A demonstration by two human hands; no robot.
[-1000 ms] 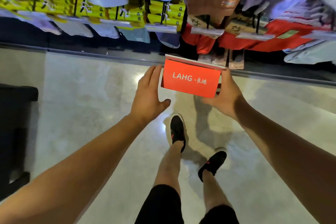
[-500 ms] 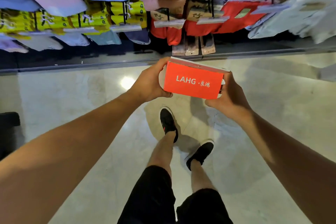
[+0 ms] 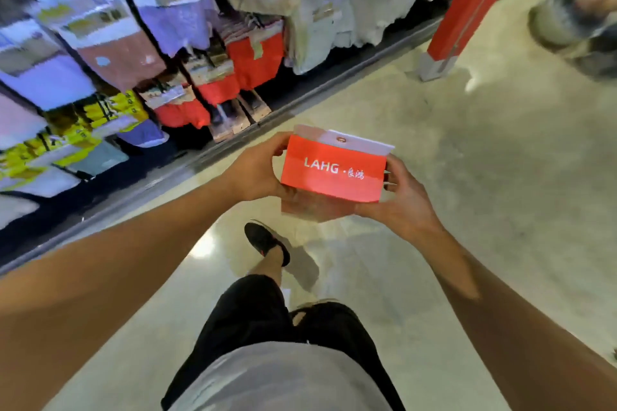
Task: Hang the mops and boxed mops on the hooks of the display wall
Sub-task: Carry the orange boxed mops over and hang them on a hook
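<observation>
I hold a red boxed mop (image 3: 334, 173) with white "LAHG" lettering in front of me at waist height. A white tab with a hang hole sticks up from its top edge. My left hand (image 3: 257, 170) grips the box's left end and my right hand (image 3: 400, 200) grips its right end and underside. The display wall (image 3: 140, 53) runs along the left, crowded with hanging mop cloths and packs in purple, brown, red, yellow and white. The wall is blurred and I cannot make out single hooks.
A red post (image 3: 467, 7) on a grey foot stands at the far right end of the wall. A blurred round object (image 3: 577, 17) sits on the floor at the upper right. Polished pale floor (image 3: 484, 177) stretches ahead; my legs and black shoe (image 3: 265, 242) are below.
The view has swung right, so the display wall now slants along the left and the red post has come into sight. Both hands still hold the red box; I have stepped forward.
</observation>
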